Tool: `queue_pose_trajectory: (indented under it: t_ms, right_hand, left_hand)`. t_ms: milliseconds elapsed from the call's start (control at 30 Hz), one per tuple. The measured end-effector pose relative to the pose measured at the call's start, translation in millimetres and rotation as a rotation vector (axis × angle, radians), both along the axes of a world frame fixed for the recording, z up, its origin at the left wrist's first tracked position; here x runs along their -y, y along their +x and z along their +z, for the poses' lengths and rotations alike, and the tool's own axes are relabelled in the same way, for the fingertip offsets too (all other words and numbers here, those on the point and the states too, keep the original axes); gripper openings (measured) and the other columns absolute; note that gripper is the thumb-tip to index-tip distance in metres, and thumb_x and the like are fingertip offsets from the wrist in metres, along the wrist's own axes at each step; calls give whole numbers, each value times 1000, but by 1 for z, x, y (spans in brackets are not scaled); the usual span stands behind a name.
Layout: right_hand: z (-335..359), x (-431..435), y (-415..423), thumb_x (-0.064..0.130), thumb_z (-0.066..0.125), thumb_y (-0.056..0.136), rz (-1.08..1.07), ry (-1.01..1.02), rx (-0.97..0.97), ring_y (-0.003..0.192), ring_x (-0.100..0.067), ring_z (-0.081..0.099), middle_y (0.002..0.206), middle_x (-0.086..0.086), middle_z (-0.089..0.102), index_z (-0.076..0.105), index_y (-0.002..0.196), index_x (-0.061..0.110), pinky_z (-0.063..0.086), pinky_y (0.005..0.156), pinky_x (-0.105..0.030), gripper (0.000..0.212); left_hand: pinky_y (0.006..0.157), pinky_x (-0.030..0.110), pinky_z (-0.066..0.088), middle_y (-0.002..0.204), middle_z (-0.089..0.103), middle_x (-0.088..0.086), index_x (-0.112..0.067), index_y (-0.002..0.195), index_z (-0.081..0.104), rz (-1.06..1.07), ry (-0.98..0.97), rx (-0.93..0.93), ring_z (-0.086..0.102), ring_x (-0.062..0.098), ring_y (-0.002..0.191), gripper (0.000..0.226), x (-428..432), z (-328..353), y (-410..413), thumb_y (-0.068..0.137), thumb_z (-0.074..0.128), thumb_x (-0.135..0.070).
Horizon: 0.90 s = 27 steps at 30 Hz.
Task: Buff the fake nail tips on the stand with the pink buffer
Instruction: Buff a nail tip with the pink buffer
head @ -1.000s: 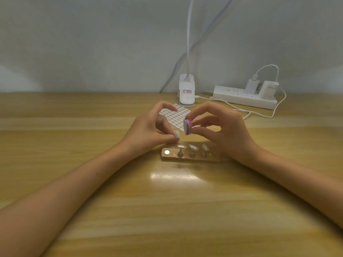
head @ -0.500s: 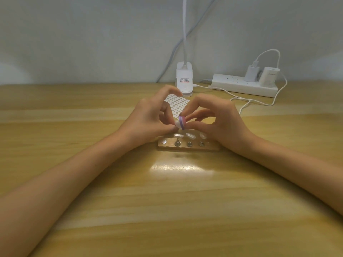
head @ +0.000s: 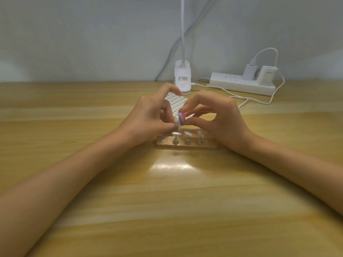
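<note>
Your right hand [head: 220, 120] has brought the pinched pink buffer [head: 181, 118] against the nail tip [head: 176, 123] your left hand [head: 148, 118] pinches, so buffing looks under way

Person's arms, both bare.
Left hand [head: 148, 117] and right hand [head: 220, 121] are showing bare, and both forearms are running uncovered down to the frame edges.

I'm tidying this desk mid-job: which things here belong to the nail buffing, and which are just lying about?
For the job: left hand pinching one nail tip; right hand holding the pink buffer against it; wooden stand with three more tips.
Lying about: sticker sheet, lamp clip, power strip, two chargers.
</note>
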State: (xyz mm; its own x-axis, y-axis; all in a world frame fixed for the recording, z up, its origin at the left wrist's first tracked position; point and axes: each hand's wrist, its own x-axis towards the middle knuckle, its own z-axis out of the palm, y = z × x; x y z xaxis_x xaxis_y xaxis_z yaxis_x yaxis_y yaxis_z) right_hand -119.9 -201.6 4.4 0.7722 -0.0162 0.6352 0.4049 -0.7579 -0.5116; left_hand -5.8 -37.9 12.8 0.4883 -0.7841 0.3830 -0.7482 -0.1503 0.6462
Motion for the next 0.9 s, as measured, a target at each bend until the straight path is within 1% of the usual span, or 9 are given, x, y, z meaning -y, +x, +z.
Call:
queue_pose_trajectory:
  t_ms: [133, 233, 333, 433, 533, 633, 700, 800, 900]
  right_hand:
    - [-1, 0, 1, 14, 77, 85, -8, -10, -50, 83, -11, 72, 94, -4, 71, 69, 90, 4, 60, 76, -37, 14]
    - [-1, 0, 1, 11, 78, 84, 9, -53, -10, 84, -13, 71, 93, -8, 71, 70, 90, 4, 60, 77, -35, 11]
    - [-1, 1, 0, 10, 78, 84, -5, -12, -42, 83, -11, 72, 93, -4, 71, 69, 89, 3, 59, 76, -39, 13]
    - [-2, 0, 1, 7, 77, 85, 2, -39, -7, 85, -16, 71, 93, -7, 70, 69, 89, 5, 59, 77, -39, 10]
    - [-2, 0, 0, 8, 78, 85, -13, -10, -36, 84, -12, 72, 93, -4, 70, 69, 90, 4, 58, 76, -40, 11]
    - [-2, 1, 1, 7, 77, 85, -13, -87, -12, 85, -14, 70, 92, -4, 70, 70, 89, 4, 59, 75, -38, 8]
    - [-2, 1, 1, 11, 78, 85, -24, -52, -46, 83, -11, 71, 93, -2, 70, 69, 89, 4, 59, 74, -40, 11]
    - [-2, 1, 1, 9, 77, 85, -12, -114, 13, 83, -14, 69, 92, -4, 70, 71, 89, 5, 58, 75, -36, 9]
    - [-2, 2, 1, 11, 78, 85, -6, -79, -16, 83, -13, 70, 92, -3, 71, 70, 88, 5, 59, 75, -39, 11]
  left_hand:
    - [74, 33, 56, 65, 66, -1, -21, 125, 51, -2, -7, -12, 67, 14, 62, 64, 0, -1, 1, 72, 78, 5]
    - [73, 26, 54, 65, 66, -1, -20, 125, 51, -3, -5, -28, 67, 12, 62, 66, 0, -1, 3, 72, 78, 7]
    - [69, 19, 51, 63, 65, -2, -20, 124, 52, -9, -11, -34, 64, 10, 61, 64, 1, -1, 1, 72, 79, 6]
    - [70, 18, 51, 63, 64, -2, -20, 124, 52, -18, -6, -19, 66, 12, 63, 64, 1, -1, 1, 72, 78, 7]
    - [70, 14, 51, 65, 66, 1, -21, 123, 52, -16, -6, 5, 66, 10, 63, 63, 1, -1, 1, 72, 77, 7]
    - [71, 18, 52, 66, 66, 2, -20, 124, 52, -18, -9, -5, 67, 13, 64, 63, 1, -1, 1, 72, 78, 6]
    - [70, 21, 53, 65, 66, 0, -21, 123, 52, -15, -7, -7, 67, 14, 64, 63, 1, -1, 1, 73, 79, 5]
    - [70, 21, 53, 64, 65, -2, -21, 123, 52, -17, -7, -10, 67, 12, 63, 63, 0, -1, 1, 73, 78, 6]
    - [68, 20, 52, 64, 65, -3, -21, 124, 52, -9, 0, -12, 65, 9, 61, 62, 0, 0, 1, 73, 79, 4]
